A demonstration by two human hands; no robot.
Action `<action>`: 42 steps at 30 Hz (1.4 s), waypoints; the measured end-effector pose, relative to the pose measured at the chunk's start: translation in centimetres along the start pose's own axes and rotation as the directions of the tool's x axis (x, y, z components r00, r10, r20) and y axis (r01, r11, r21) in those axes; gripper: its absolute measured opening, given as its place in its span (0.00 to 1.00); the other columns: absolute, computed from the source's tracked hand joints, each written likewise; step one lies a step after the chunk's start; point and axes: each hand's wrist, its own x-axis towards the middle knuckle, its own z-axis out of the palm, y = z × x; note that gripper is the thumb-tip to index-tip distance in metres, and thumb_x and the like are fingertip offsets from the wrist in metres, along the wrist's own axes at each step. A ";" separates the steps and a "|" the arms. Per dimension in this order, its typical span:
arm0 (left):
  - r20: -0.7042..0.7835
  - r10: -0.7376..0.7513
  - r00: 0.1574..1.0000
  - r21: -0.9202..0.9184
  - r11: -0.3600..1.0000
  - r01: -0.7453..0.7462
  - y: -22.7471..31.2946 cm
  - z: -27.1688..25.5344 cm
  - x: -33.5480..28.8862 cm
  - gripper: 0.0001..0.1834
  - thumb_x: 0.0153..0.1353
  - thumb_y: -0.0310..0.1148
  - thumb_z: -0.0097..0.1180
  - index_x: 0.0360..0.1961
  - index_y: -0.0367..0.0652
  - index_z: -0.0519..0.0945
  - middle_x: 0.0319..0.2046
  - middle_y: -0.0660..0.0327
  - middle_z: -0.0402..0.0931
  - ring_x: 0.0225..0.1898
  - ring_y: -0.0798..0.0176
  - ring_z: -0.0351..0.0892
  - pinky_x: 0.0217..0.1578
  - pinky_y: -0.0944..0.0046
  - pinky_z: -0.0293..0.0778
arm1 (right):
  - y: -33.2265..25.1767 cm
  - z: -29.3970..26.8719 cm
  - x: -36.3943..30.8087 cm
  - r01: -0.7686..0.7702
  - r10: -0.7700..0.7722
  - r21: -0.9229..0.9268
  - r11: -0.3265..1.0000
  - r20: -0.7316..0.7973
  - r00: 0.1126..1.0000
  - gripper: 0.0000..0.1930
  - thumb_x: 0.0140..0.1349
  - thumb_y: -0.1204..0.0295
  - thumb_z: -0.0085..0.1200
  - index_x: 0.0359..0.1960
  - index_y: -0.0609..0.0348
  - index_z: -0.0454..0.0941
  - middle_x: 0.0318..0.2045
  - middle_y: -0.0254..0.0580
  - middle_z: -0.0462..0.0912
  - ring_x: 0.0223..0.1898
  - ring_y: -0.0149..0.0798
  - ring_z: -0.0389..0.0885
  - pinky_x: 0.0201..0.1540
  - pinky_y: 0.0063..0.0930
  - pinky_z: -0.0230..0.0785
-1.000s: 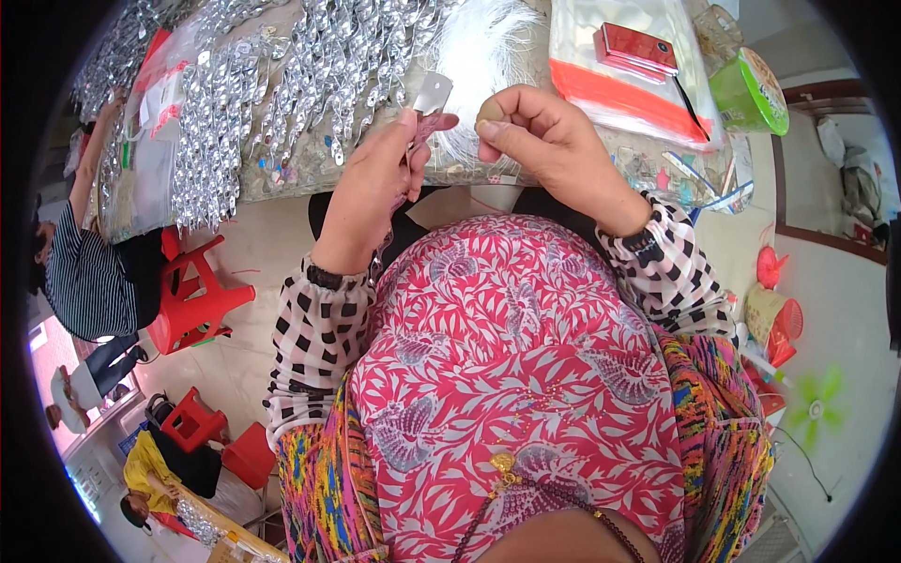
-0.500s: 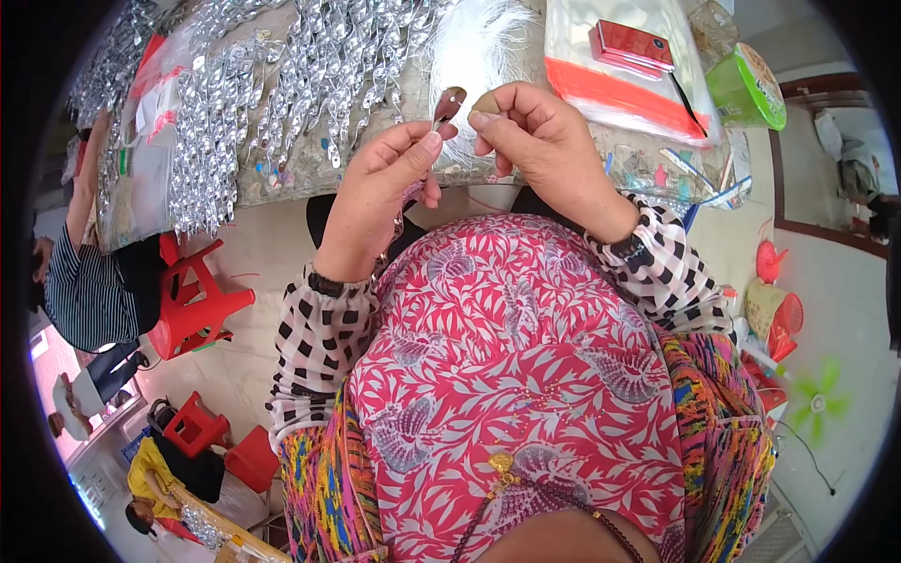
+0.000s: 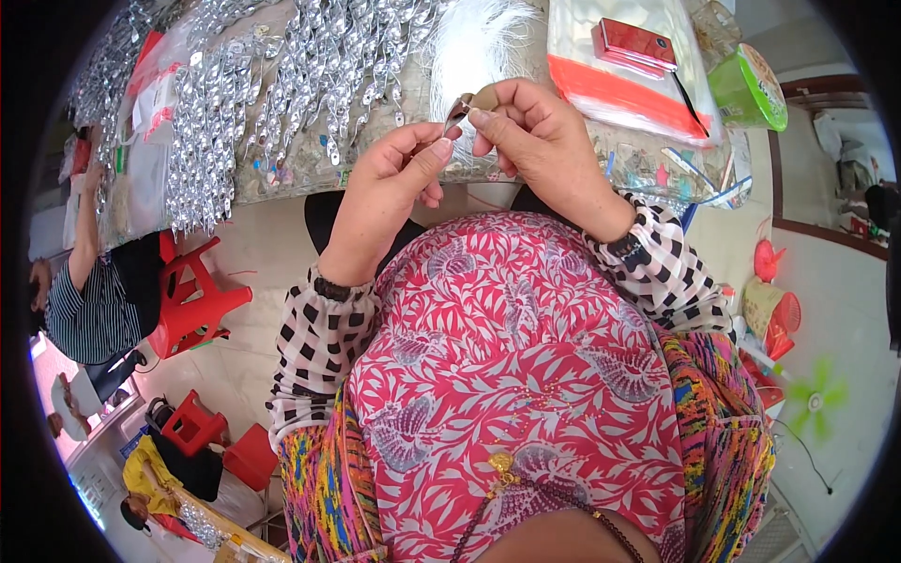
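Dark and glossy, the small piece (image 3: 455, 116) is sitting between your hands, near the table (image 3: 302, 171). Your left hand (image 3: 387, 178) is pinching it; your right hand (image 3: 544, 141) is pinching at its upper end, gripping what, I cannot tell. Loosening fingers could be letting that slick-looking surface slip.

Table (image 3: 302, 169) with silver strands (image 3: 343, 56), white threads (image 3: 477, 47) and clear plastic bags (image 3: 615, 92).

The scene is lit brightly and evenly, with shadows kept soft. Highlights are washed out on the white strands (image 3: 481, 47), and sharp glints are returned by the silver strips (image 3: 328, 56). The green fan (image 3: 815, 402) is blurred; edges are bent toward the black rim.
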 end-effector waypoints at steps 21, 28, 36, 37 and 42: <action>0.219 -0.048 0.975 0.142 0.990 0.016 0.0 0.6 0.4 0.22 0.66 0.29 0.52 0.62 0.46 0.71 0.31 0.73 0.72 0.26 0.81 0.65 0.27 0.79 0.62 | 1.2 -1.2 -0.8 0.152 -0.153 -0.253 0.955 0.017 0.988 0.12 0.65 0.78 0.51 0.46 0.62 0.62 0.27 0.36 0.78 0.33 0.24 0.78 0.33 0.17 0.69; 0.200 -0.013 0.980 0.111 0.994 -0.010 -0.2 1.0 0.8 0.22 0.67 0.28 0.50 0.62 0.46 0.70 0.33 0.73 0.71 0.34 0.80 0.64 0.37 0.78 0.63 | 0.8 -3.5 -1.6 0.122 -0.099 -0.367 0.922 0.080 0.992 0.14 0.64 0.79 0.50 0.50 0.61 0.65 0.26 0.36 0.76 0.31 0.24 0.77 0.33 0.19 0.70; 0.129 0.269 0.955 0.481 0.825 -0.297 -1.0 2.8 2.1 0.21 0.67 0.28 0.49 0.61 0.48 0.72 0.35 0.71 0.73 0.34 0.76 0.66 0.38 0.73 0.65 | 1.8 -13.0 -4.3 0.225 -0.416 -0.891 0.394 0.045 0.908 0.09 0.59 0.78 0.53 0.41 0.64 0.76 0.32 0.47 0.81 0.34 0.43 0.81 0.38 0.29 0.72; 0.214 0.356 0.910 0.574 0.708 -0.412 -1.6 3.0 2.8 0.21 0.66 0.28 0.49 0.60 0.51 0.73 0.33 0.64 0.73 0.31 0.68 0.70 0.36 0.67 0.68 | 1.6 -13.3 -4.7 0.127 -0.363 -0.900 0.417 -0.036 0.931 0.09 0.58 0.78 0.53 0.41 0.62 0.77 0.34 0.47 0.81 0.37 0.48 0.80 0.40 0.34 0.72; 0.321 0.236 0.917 0.831 0.395 -0.392 0.3 6.9 2.2 0.21 0.63 0.28 0.48 0.58 0.56 0.74 0.29 0.55 0.69 0.30 0.51 0.75 0.32 0.55 0.72 | 2.3 -14.1 -6.1 0.113 -0.316 -0.968 0.226 0.037 0.948 0.10 0.57 0.78 0.53 0.42 0.59 0.78 0.35 0.44 0.81 0.41 0.50 0.76 0.45 0.39 0.69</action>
